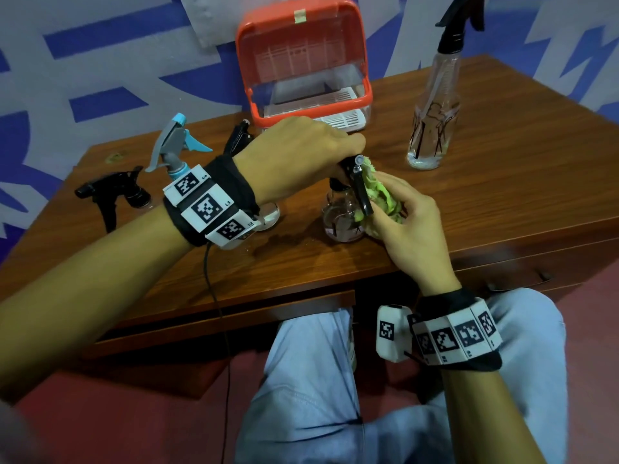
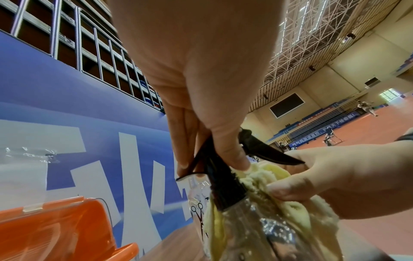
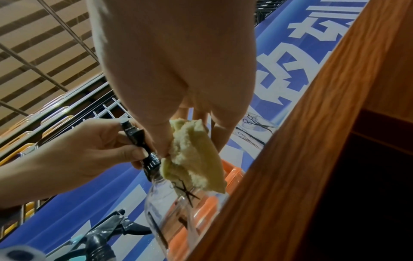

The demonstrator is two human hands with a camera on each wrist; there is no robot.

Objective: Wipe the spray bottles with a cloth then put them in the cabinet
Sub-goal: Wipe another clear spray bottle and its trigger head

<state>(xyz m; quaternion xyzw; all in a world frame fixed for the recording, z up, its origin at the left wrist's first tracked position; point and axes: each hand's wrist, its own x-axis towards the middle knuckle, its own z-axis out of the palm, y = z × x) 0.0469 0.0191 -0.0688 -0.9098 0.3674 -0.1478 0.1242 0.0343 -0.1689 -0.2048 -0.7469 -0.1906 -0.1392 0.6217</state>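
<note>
A small clear spray bottle [image 1: 341,222] with a black trigger head stands near the desk's front edge. My left hand [image 1: 321,152] grips its black head [image 2: 225,183] from above. My right hand [image 1: 402,209] holds a crumpled yellow-green cloth [image 1: 382,195] pressed against the bottle's neck and shoulder [image 3: 170,199]. In the right wrist view the cloth [image 3: 194,159] lies against the bottle just below the collar. The orange cabinet [image 1: 303,15] with a clear front stands at the back of the desk.
A tall clear bottle [image 1: 432,122] stands at the back right. At the left stand a grey-and-blue trigger bottle [image 1: 177,145], a black trigger bottle [image 1: 114,192] and another black trigger head [image 1: 237,137] behind my left wrist. The wooden desk [image 1: 502,212] has drawers below.
</note>
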